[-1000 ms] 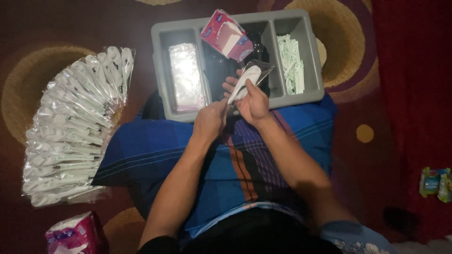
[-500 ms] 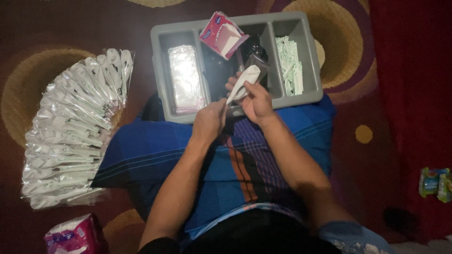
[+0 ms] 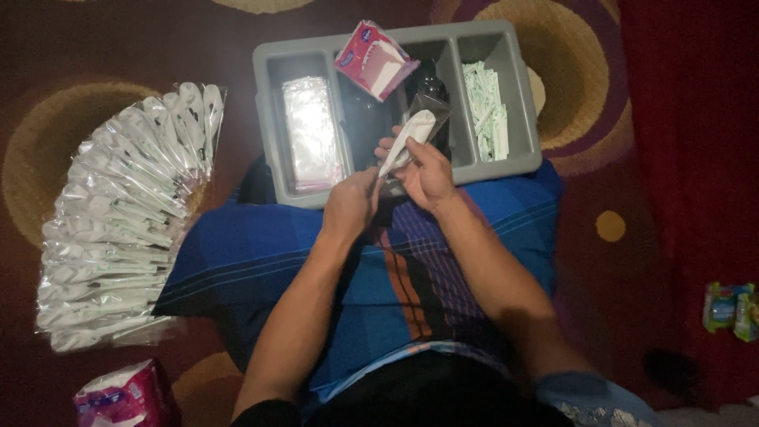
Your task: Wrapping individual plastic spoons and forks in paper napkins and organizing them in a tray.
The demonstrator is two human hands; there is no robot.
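Right hand [image 3: 427, 174]: gripping a white plastic spoon [image 3: 407, 141], fingers closed round its handle end, bowl pointing up and away over the grey tray [image 3: 522, 103].
Left hand [image 3: 352, 207]: curled shut just beside the right one, pinching the lower edge of a clear sleeve [image 3: 427, 111] — exact grip hard to tell in the dim light.
Spoon: lying over the tray's middle compartment, tip sitting at the sleeve's mouth.
Since half a second ago: spoon tilting a little steeper; hands staying at the tray's near rim; pink tissue pack [image 3: 375, 59] resting on the far divider as before.
Tray: holding clear wrappers [image 3: 312, 130] in the left compartment, small green-and-white packets [image 3: 486, 111] in the right.
Floor: fan of bagged spoons [image 3: 118, 221] lying on the carpet at the left — well apart from both hands.
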